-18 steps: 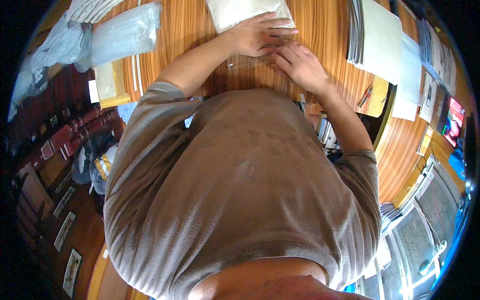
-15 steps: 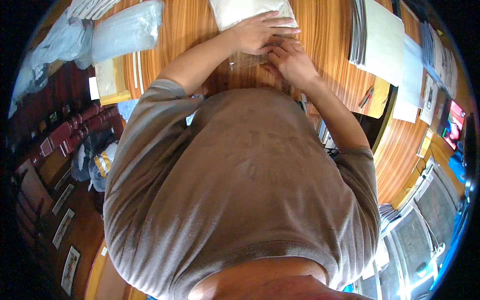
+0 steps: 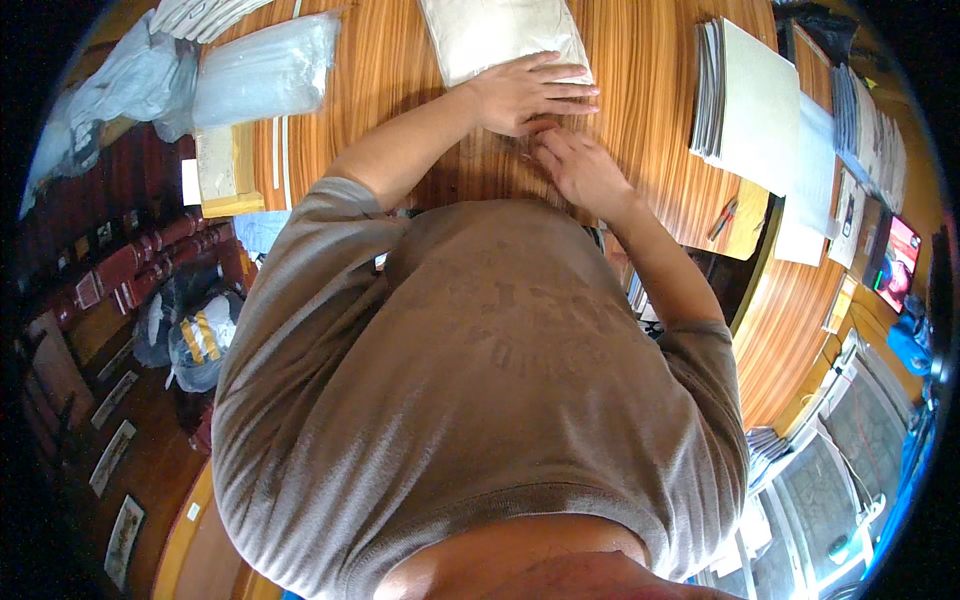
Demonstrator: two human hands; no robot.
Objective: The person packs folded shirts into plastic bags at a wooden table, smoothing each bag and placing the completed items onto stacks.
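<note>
a flat cream-white packet (image 3: pixel 500 38) lies at the top centre of the frame, on a wood-grain tabletop (image 3: pixel 645 130), its far end cut off by the upper edge. the left hand (image 3: pixel 530 95) rests palm down across the packet's near edge, fingers spread and pointing right, their tips reaching about to the packet's near right corner. the right hand (image 3: pixel 582 172) is just below, nearer the body and off the packet's pale face, its fingers bent together under the left hand's fingers, beside a faint patch of clear plastic film (image 3: pixel 517 147); whether it pinches that film, i cannot tell.

farther out, a pile of clear plastic sleeves (image 3: pixel 265 72) lies in the upper left, well apart from the hands. in the upper right stands a stack of pale flat sheets (image 3: pixel 750 110), with red-handled pliers (image 3: pixel 724 218) below it near the tabletop's edge. a lit screen (image 3: pixel 898 262) glows at the right rim. a grey-brown t-shirt (image 3: pixel 480 400) fills the middle and lower frame.
</note>
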